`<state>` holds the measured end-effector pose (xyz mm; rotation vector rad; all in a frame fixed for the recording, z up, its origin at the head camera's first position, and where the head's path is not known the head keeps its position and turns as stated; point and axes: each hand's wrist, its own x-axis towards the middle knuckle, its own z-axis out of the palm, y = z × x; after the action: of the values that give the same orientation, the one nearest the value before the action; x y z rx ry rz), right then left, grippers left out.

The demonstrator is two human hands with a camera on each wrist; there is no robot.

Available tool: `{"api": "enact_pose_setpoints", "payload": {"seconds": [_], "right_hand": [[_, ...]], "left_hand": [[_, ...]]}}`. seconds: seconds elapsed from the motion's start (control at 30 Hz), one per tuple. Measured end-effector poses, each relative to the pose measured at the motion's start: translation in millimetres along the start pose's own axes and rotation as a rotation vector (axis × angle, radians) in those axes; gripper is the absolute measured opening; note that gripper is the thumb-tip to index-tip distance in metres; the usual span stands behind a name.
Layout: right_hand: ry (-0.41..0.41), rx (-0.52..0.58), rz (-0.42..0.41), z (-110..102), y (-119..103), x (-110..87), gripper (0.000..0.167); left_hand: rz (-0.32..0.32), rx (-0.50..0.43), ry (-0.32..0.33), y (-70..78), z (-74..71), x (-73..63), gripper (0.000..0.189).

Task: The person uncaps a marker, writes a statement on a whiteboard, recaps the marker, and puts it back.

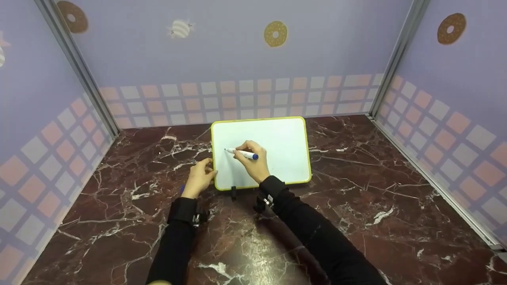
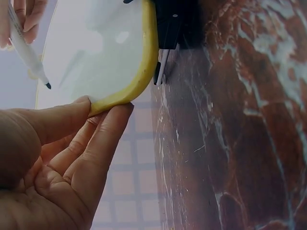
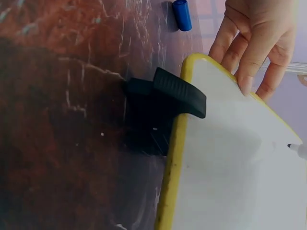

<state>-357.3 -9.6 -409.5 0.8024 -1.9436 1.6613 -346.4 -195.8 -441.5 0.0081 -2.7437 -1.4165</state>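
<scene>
A whiteboard (image 1: 285,146) with a yellow frame leans upright in a black clip stand (image 3: 178,91) at its lower edge. My left hand (image 1: 199,177) pinches the board's left edge, thumb on the front and fingers behind, as the left wrist view shows. In my right hand (image 1: 256,167) is a white marker (image 1: 246,154) with a blue end, gripped like a pen. Its dark bare tip points left, right at the board's surface in the upper left part. The writing surface looks blank apart from a small dark speck (image 3: 187,166).
A blue marker cap (image 3: 182,15) lies on the dark red marbled table (image 1: 376,190), left of the board and partly behind my left hand in the head view. Lilac panels (image 1: 222,51) with pink and white squares enclose the table at the back and both sides.
</scene>
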Motion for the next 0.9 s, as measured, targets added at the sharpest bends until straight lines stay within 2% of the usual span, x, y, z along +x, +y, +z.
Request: {"api": "enact_pose_setpoints", "payload": {"seconds": [0.37, 0.57, 0.77, 0.9], "right_hand": [[0.002, -0.031, -0.059, -0.2, 2.5, -0.9, 0.009], [-0.042, -0.024, -0.082, -2.9, -0.5, -7.0, 0.012], [-0.111, 0.03, -0.023, -4.3, -4.2, -12.0, 0.013], [-0.074, 0.038, 0.003, -4.8, -5.0, -12.9, 0.012]], "left_hand": [[0.014, 0.022, 0.023, 1.2, 0.0, -0.1, 0.043], [0.017, 0.033, 0.042, -0.2, 0.8, 1.5, 0.042], [0.03, 0.04, 0.057, -1.3, 0.7, 1.2, 0.042], [0.026, 0.041, 0.04, -0.9, 1.2, 0.3, 0.043]]}}
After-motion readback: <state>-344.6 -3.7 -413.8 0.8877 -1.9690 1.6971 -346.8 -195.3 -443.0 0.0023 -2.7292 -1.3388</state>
